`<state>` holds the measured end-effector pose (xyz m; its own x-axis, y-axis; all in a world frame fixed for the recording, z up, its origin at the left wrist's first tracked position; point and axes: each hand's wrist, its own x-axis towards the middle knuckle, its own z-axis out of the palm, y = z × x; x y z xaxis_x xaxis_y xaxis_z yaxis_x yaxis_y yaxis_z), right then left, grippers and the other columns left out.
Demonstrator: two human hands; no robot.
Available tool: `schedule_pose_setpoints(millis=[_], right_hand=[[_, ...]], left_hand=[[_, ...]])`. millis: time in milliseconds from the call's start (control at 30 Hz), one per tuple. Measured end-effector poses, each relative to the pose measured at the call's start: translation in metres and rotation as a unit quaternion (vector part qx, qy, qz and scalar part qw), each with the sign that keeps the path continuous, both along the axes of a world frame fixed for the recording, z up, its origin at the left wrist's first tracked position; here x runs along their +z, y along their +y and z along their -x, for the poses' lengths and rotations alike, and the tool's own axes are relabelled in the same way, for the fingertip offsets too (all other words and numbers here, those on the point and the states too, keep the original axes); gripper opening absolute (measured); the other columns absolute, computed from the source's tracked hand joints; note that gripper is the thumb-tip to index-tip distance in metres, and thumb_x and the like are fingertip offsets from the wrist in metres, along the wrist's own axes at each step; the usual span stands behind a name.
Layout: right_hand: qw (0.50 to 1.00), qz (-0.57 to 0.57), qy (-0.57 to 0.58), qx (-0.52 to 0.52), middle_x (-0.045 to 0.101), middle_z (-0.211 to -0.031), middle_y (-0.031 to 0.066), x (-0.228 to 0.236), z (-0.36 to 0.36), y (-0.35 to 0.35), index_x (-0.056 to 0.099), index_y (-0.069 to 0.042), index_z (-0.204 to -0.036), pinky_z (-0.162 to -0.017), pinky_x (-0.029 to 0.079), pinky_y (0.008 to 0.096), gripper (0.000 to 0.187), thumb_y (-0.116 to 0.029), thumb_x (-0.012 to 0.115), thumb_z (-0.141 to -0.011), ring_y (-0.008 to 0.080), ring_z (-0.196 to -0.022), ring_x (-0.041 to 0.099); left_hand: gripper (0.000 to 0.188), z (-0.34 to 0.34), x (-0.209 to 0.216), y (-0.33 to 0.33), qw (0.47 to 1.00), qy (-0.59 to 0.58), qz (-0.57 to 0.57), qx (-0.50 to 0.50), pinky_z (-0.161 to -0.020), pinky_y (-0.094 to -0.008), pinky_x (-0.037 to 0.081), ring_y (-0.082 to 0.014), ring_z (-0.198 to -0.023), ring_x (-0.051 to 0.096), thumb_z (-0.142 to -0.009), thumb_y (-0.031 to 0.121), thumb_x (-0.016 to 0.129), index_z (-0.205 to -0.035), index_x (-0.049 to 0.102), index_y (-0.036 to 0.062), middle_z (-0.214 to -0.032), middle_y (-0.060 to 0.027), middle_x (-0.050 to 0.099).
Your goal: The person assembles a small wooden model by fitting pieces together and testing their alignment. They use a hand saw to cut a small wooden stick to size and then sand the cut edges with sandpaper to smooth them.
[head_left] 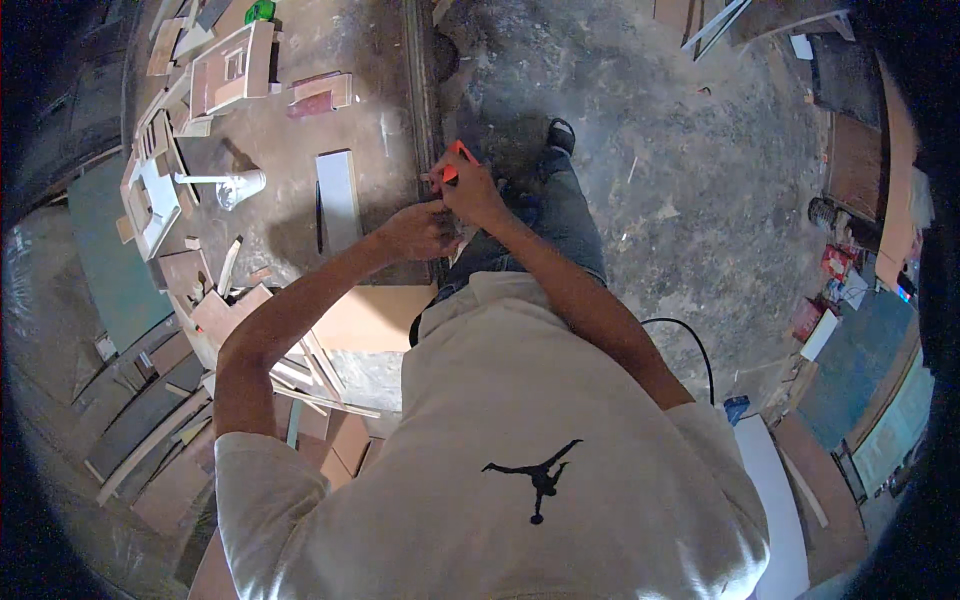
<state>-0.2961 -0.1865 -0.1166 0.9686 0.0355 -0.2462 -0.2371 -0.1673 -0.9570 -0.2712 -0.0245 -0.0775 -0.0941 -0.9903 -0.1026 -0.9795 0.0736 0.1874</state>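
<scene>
My right hand (470,192) is closed around a small bright orange tool (459,150); its exact kind is partly hidden by the fingers. Just below and to the left, my left hand (420,232) is closed, its fingers curled near the right fingertips. Whatever the left fingers hold is too small and covered to name. Both hands meet at the right edge of the brown worktable (380,80), over my lap. Left of them on the table lie a white rectangular strip (340,200) and a thin dark stick (319,216), side by side.
A white cup (240,189) with a pale stick across it stands on the table's left. Beyond it are a wooden frame piece (232,68), a red and tan block (322,94) and a green object (260,11). Wood scraps (230,310) pile up nearer. Concrete floor (690,170) spreads rightward.
</scene>
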Motion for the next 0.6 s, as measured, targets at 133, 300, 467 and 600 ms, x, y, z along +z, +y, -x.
schedule_pose_setpoints(millis=[133, 300, 467, 600], right_hand=[[0.998, 0.057, -0.012, 0.033, 0.069, -0.096, 0.0100, 0.003, 0.000, -0.004, 0.062, -0.008, -0.098, -0.091, 0.048, 0.0423, 0.024, -0.002, 0.065, -0.075, 0.0324, -0.097, 0.065], [0.992, 0.064, -0.100, -0.050, 0.069, -0.095, 0.0120, -0.011, 0.002, 0.001, 0.060, -0.008, -0.104, -0.088, 0.050, 0.0437, 0.023, -0.007, 0.065, -0.081, 0.0359, -0.099, 0.065], [0.993, 0.078, 0.033, -0.078, 0.070, -0.101, 0.0184, 0.007, 0.011, -0.021, 0.056, -0.012, -0.122, -0.080, 0.053, 0.0451, 0.037, -0.031, 0.065, -0.092, 0.0399, -0.095, 0.067], [0.982, 0.111, 0.097, -0.117, 0.068, -0.102, 0.0237, 0.039, 0.040, -0.034, 0.049, -0.009, -0.131, -0.082, 0.052, 0.0477, 0.048, -0.033, 0.065, -0.092, 0.0447, -0.095, 0.065]], left_hand=[[0.012, 0.002, 0.001, 0.005, 0.995, 0.048, 0.072, 0.045, -0.100, -0.0360, 0.041, -0.0191, -0.092, 0.064, -0.081, 0.025, 0.063, -0.087, 0.071, 0.0178, -0.079, -0.0005, 0.068], [0.016, -0.023, 0.035, 0.019, 0.968, 0.167, -0.034, 0.183, -0.097, -0.0400, 0.040, -0.0257, -0.101, 0.061, -0.080, 0.017, 0.066, -0.095, 0.069, 0.0126, -0.095, -0.0052, 0.067], [0.022, -0.054, 0.030, 0.005, 0.844, 0.092, 0.235, 0.473, -0.097, -0.0465, 0.038, -0.0347, -0.112, 0.054, -0.083, 0.010, 0.063, -0.105, 0.063, 0.0051, -0.115, -0.0132, 0.061], [0.025, -0.057, -0.009, 0.020, 0.914, 0.016, 0.212, 0.344, -0.099, -0.0464, 0.038, -0.0360, -0.119, 0.052, -0.086, 0.005, 0.057, -0.111, 0.060, 0.0039, -0.122, -0.0141, 0.057]])
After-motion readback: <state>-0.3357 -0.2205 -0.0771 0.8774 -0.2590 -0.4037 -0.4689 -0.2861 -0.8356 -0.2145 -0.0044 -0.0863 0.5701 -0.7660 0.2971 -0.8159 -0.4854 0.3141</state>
